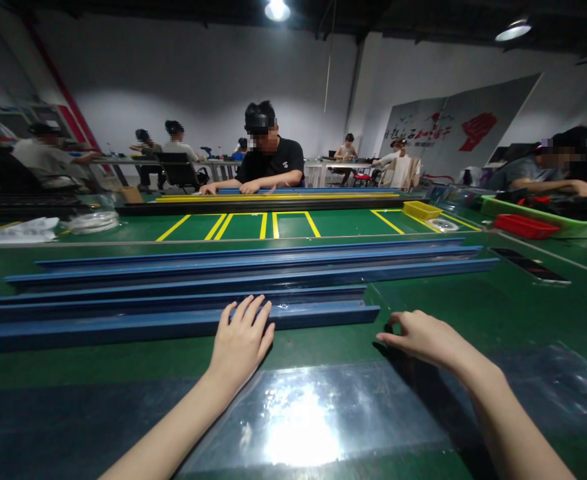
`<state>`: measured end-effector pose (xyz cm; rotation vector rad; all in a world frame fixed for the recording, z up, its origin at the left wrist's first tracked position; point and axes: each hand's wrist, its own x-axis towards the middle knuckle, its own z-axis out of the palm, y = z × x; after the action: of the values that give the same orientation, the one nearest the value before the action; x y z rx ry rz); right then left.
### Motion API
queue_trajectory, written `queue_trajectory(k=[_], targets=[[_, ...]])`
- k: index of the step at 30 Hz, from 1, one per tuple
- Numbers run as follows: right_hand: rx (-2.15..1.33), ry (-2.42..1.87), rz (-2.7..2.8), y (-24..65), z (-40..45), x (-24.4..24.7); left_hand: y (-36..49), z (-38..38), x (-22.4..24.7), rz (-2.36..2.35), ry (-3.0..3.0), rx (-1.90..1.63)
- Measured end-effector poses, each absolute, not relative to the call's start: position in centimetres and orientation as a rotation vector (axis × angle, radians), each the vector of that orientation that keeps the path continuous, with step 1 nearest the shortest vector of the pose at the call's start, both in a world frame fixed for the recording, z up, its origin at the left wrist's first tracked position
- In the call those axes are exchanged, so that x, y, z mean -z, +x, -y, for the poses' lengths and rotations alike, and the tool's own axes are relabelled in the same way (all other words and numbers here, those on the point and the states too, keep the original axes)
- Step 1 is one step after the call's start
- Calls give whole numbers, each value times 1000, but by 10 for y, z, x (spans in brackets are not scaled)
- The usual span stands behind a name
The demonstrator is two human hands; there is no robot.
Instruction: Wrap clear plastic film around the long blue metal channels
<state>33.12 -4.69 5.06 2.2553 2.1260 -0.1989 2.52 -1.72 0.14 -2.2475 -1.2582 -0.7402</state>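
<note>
My left hand [243, 337] rests with its fingers apart on the near wall of a long blue channel-shaped rail [323, 319]. Just beyond the right end of that rail is my right hand [418, 333], thumb and fingers curled toward each other. A small dark spot shows at its fingertips; whether it is an object or shadow, I cannot make out. Behind the near rail lie more blue rails [253, 275], side by side and running left to right. Under my forearms a clear plastic sheet [233, 433] covers the near edge of the green table [453, 293] and reflects a bright light.
A phone [530, 265] lies at the right. Further back are a yellow tray [422, 211], a red tray [527, 226], a green bin [573, 223] and yellow tape lines [293, 213]. Across the table a person [273, 163] works at blue, yellow and black rails [273, 203].
</note>
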Motion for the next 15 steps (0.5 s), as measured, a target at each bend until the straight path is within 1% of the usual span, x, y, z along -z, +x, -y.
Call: queue_trajectory(k=[2, 6, 15], targets=[[391, 2216, -2154, 334, 47, -45, 25, 17, -2, 1270, -2252, 729], [665, 2167, -2171, 331, 48, -43, 25, 18, -2, 1290, -2257, 724], [1066, 2095, -2096, 332, 52, -46, 24, 17, -2, 1266, -2255, 725]])
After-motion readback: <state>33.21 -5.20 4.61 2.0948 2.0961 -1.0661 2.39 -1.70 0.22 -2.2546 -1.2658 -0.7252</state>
